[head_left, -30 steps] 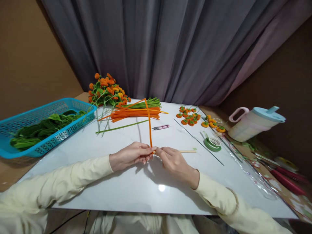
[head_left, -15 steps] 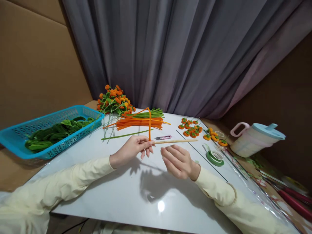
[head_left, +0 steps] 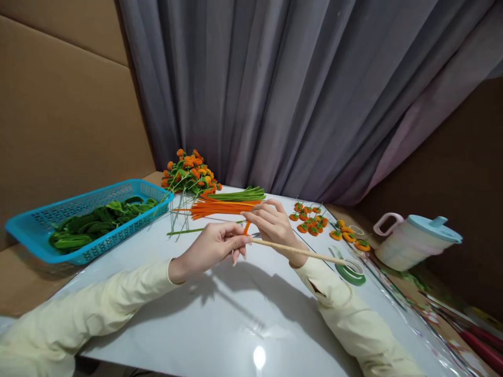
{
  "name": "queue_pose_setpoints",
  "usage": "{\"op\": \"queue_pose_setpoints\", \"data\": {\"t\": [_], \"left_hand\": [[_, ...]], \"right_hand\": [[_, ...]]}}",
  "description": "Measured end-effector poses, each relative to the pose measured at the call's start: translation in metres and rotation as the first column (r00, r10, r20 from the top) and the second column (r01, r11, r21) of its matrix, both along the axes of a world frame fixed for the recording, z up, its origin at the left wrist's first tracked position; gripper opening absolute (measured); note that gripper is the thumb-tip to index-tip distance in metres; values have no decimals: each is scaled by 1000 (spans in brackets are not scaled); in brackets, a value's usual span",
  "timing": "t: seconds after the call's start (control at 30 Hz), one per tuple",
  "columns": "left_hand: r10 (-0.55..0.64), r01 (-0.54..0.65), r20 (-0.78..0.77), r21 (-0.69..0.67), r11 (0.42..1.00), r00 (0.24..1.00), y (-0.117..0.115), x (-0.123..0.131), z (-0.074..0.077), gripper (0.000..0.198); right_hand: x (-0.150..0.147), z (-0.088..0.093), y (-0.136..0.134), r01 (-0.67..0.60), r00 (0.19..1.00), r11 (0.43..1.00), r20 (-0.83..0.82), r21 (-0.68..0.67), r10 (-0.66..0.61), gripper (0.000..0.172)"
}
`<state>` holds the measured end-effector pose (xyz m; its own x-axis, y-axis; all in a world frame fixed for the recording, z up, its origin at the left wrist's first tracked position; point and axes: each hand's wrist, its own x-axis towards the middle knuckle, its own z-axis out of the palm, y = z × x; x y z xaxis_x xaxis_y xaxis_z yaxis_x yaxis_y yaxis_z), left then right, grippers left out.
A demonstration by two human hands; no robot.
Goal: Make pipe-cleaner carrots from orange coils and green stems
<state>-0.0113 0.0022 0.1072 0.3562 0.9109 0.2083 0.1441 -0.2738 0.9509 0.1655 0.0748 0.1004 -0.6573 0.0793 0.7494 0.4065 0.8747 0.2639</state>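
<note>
- The left hand [head_left: 214, 246] is pinching one end of a wooden stick [head_left: 298, 250] together with a fuzzy orange strip [head_left: 247, 229], thumb pressing against fingers.
- The stick is pointing rightward from this pinch, crossing in front of the right wrist.
- The strip is rising just above the pinch toward the right hand [head_left: 275, 228]; that hand's fingers are bending over its upper part, and hiding whether they are gripping it.
- Beyond the grip, an orange bundle [head_left: 216, 208] and a green bundle [head_left: 239, 195] are lying on a white table [head_left: 212, 335].
- Left of the grip, a blue basket [head_left: 98, 253] is holding green leaves [head_left: 94, 222].
- Right of it, orange flower heads [head_left: 313, 229] are lying beyond green tape [head_left: 351, 274].
</note>
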Motion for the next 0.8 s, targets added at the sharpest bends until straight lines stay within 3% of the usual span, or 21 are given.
{"op": "queue_pose_setpoints", "data": {"t": [0.1, 0.17, 0.23, 0.33, 0.43, 0.57, 0.67, 0.73, 0.8], "left_hand": [[102, -96, -21, 191, 977, 995, -5, 0, 1, 25], [187, -149, -64, 380, 913, 980, -7, -1, -3, 23], [280, -171, -96, 591, 788, 955, -8, -3, -8, 22], [387, -121, -120, 829, 545, 914, -6, -8, -13, 22], [462, -12, -168, 932, 361, 871, 0, -16, -14, 21], [514, 107, -197, 974, 199, 835, 11, -27, -16, 22], [549, 158, -195, 981, 115, 813, 15, -30, -16, 24], [551, 182, -213, 977, 111, 807, 16, -29, -15, 23], [563, 182, -233, 972, 145, 793, 16, -26, -14, 23]], "right_hand": [[-2, -7, -1, 27, 997, 1000, -77, 7, -27, 25], [-5, -11, -5, -19, 992, 1000, -127, -16, 17, 25], [-9, -14, -11, -91, 977, 995, -196, -51, 80, 24], [-15, -18, -24, -154, 949, 974, -298, -166, 100, 24], [-24, -25, -39, -227, 919, 903, -388, -365, 74, 26], [-36, -33, -57, -303, 859, 751, -510, -586, -51, 23], [-38, -28, -67, -313, 861, 713, -505, -627, -66, 25], [-37, -20, -69, -275, 898, 692, -436, -668, -64, 30], [-33, -10, -68, -194, 946, 672, -318, -715, -65, 35]]}}
